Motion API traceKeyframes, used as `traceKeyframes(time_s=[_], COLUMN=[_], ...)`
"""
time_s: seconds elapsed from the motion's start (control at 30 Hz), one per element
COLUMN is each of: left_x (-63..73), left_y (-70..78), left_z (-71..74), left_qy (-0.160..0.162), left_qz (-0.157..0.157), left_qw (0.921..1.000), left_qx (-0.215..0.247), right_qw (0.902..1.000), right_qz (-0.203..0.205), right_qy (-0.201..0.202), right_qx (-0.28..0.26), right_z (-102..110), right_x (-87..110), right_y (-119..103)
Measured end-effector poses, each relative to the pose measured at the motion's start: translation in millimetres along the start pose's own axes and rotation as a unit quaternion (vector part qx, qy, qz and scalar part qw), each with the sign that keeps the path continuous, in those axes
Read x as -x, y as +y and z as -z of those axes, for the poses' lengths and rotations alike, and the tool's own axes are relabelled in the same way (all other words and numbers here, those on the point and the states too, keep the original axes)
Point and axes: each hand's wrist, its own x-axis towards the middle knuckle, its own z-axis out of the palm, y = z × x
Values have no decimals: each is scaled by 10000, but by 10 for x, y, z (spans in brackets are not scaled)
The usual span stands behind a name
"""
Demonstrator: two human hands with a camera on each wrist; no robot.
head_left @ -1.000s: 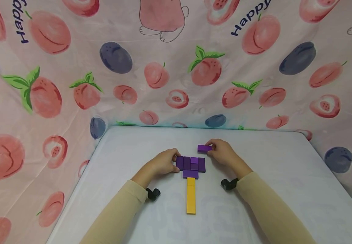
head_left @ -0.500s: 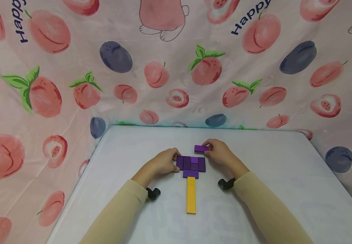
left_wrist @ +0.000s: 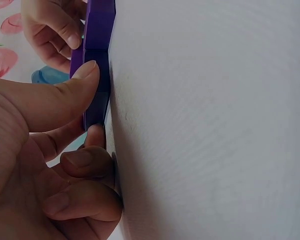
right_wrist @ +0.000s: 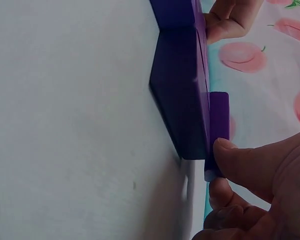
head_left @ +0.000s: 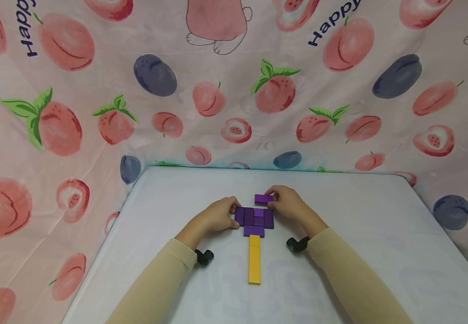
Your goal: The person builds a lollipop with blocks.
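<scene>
In the head view, several purple blocks lie side by side in a flat group, with a lighter purple block point(head_left: 259, 213) among the darker ones. My left hand point(head_left: 216, 215) pinches the leftmost dark purple block point(head_left: 239, 217) between thumb and fingers; its thumb point(left_wrist: 87, 72) presses the near side in the left wrist view. Beyond the group, my right hand point(head_left: 289, 202) grips a bright purple block point(head_left: 261, 199) by its right end, thumb in front. A strip of the white top shows between that block and the group.
A crosswise purple block point(head_left: 254, 231) sits against the group's near side. From it a yellow bar point(head_left: 254, 261) runs toward the front. A fruit-print cloth point(head_left: 225, 99) hangs behind the white table point(head_left: 339, 270). Each wrist carries a black device point(head_left: 297, 245).
My right hand has moved left with the bright purple block, bringing it over behind the group's right half. The left hand and the laid blocks have stayed put.
</scene>
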Motion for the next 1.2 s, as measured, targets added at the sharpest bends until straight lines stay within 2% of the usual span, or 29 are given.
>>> traceKeyframes(time_s=[0.7, 1.2], left_x=[4, -6], left_y=[4, -1], left_z=[12, 7], left_qy=[11, 23], left_qz=[-11, 14], left_qw=[10000, 10000], left_qx=[15, 35], right_qw=[9994, 9986], right_qz=[-101, -55], right_qy=[-331, -487], right_qx=[-71, -214], right_z=[-53, -72], right_x=[-67, -110], right_y=[-115, -118])
